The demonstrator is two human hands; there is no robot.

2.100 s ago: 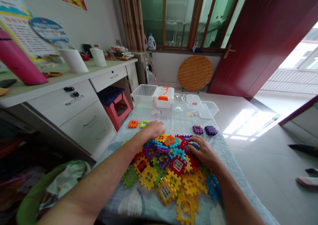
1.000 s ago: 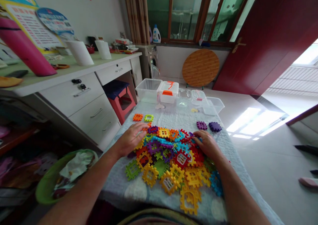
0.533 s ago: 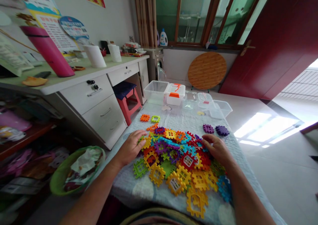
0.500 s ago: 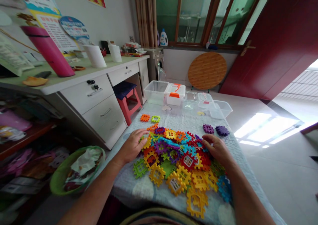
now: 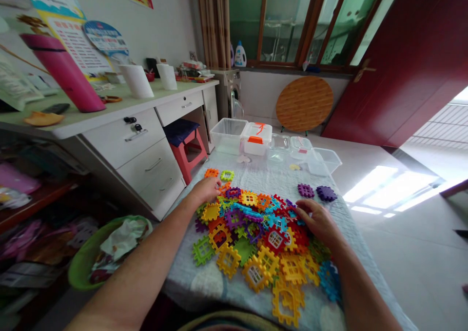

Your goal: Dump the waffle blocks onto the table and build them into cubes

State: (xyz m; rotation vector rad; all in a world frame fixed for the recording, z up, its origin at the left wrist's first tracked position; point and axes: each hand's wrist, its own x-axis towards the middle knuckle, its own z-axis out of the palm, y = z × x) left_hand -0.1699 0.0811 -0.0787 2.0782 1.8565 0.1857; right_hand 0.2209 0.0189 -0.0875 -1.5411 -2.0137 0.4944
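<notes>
A heap of interlocking plastic building tiles (image 5: pixel 244 248) in several colours covers the near part of the cloth. At the heap's far left edge, my left hand (image 5: pixel 206 189) has its fingers closed at an orange tile (image 5: pixel 225 188); the fingertips partly hide it. Just beyond lie another orange tile (image 5: pixel 211 173) and a lime-green tile (image 5: pixel 227 175). My right hand (image 5: pixel 316 218) rests over the heap's right side, thumb and fingers apart, beside red and blue tiles. Two purple tiles, a windowed one (image 5: pixel 306 190) and a solid-looking one (image 5: pixel 326 193), lie apart beyond it.
Along the far side of the cloth-covered table (image 5: pixel 252 172) stand a clear bin (image 5: pixel 229 138), a lidded box with an orange latch (image 5: pixel 257 141) and several clear containers (image 5: pixel 323 160). A desk (image 5: pixel 139 131), red stool (image 5: pixel 189 150) and green wastebasket (image 5: pixel 82 272) are to the left.
My left hand has moved forward from the heap's left side to the orange tile, its fingers drawing together and uncovering a yellow tile. My right hand has barely moved.
</notes>
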